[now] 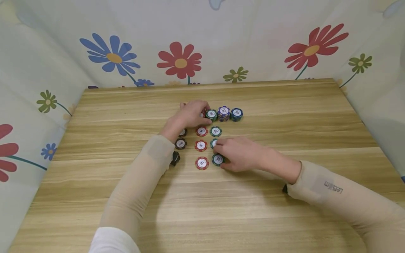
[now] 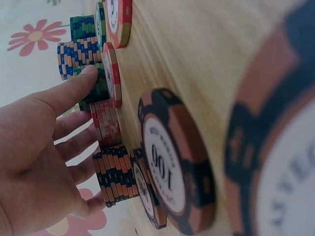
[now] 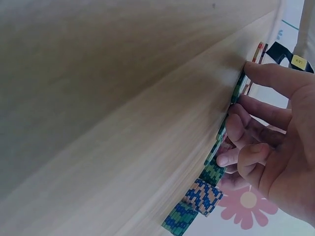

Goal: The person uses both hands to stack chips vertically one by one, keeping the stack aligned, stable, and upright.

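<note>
My left hand (image 1: 191,114) reaches to the back row, thumb and index finger at opposite sides of a stack of green poker chips (image 1: 211,114). In the left wrist view its other fingers run behind a red stack (image 2: 105,123) and a black-and-orange stack (image 2: 115,175). Nearer the front, my right hand (image 1: 242,154) pinches the edges of a green 20 chip (image 1: 218,160) between thumb and index finger. That chip lies at the front of a column of green chips, beside a column of red chips (image 1: 200,145). The right fingers partly cover the middle green chip (image 1: 213,143).
A taller blue-and-white stack (image 1: 223,112) and a dark green 50 stack (image 1: 236,114) stand right of the green stack. Black 100 chips (image 1: 181,143) lie flat by the left forearm. A flower-patterned curtain (image 1: 253,38) borders the wooden table (image 1: 221,218).
</note>
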Tool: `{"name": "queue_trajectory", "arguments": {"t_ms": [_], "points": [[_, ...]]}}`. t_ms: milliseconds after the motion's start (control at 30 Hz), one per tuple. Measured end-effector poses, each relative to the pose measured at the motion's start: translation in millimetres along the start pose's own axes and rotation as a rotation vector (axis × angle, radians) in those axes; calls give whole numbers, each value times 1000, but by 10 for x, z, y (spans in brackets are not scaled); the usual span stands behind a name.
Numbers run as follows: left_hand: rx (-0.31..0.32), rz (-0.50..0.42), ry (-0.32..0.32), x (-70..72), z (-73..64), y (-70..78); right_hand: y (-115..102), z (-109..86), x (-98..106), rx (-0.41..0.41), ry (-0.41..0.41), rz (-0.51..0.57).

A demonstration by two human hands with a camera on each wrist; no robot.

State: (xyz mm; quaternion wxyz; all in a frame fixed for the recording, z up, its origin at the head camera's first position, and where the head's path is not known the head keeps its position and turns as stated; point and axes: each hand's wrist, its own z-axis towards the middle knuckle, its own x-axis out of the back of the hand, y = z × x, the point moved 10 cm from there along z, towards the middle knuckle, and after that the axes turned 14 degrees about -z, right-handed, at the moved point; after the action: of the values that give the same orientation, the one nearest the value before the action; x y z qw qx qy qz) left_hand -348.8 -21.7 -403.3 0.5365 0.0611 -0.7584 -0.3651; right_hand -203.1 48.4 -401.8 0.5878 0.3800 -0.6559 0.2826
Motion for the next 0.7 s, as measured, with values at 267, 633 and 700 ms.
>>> {"name": "queue_trajectory", "arguments": {"t_ms": [267,633,700], "points": [[13,19,-5,3,0,9,7,22,-29,1,5,10],[10,32,-3,-1,16,14,88,16,97,-11,110,67],[11,33,-4,0,13,11,136,20,155,-19,133,83]]}}
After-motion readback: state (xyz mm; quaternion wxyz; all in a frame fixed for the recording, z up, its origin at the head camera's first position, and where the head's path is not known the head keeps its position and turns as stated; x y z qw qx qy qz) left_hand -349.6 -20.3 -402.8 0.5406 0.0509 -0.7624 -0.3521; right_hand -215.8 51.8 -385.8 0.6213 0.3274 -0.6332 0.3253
